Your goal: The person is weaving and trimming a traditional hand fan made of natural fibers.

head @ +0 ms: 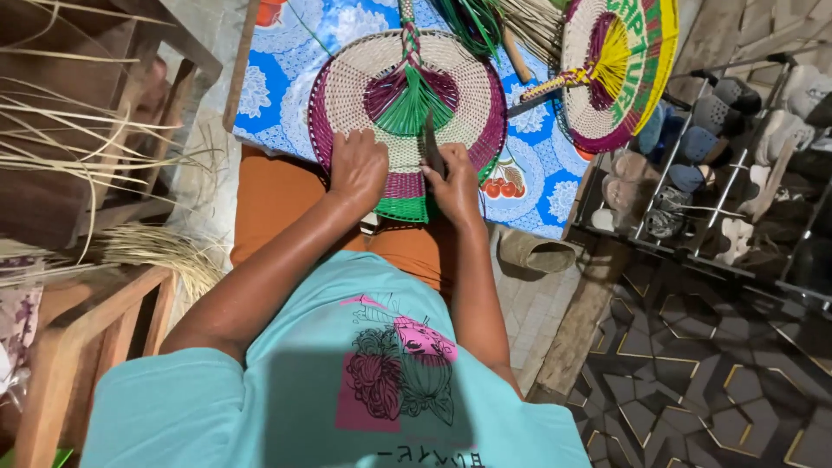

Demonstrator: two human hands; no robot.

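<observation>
Lying loose at the far left, dry straw strands (78,147) spill over wooden furniture. Next, the left hand (357,169) presses flat, fingers together, on the round woven fan (407,113) at the counter's (277,95) near edge. Beside it, the right hand (455,186) is clamped on a dark blade (432,147) against the fan. A second fan (615,65) lies at the right edge.

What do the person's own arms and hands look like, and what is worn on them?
Both arms are bare from above the elbow down. Short turquoise T-shirt sleeves cover the upper arms. The left hand and right hand wear no gloves; no rings, watch or bracelets show from this view.
</observation>
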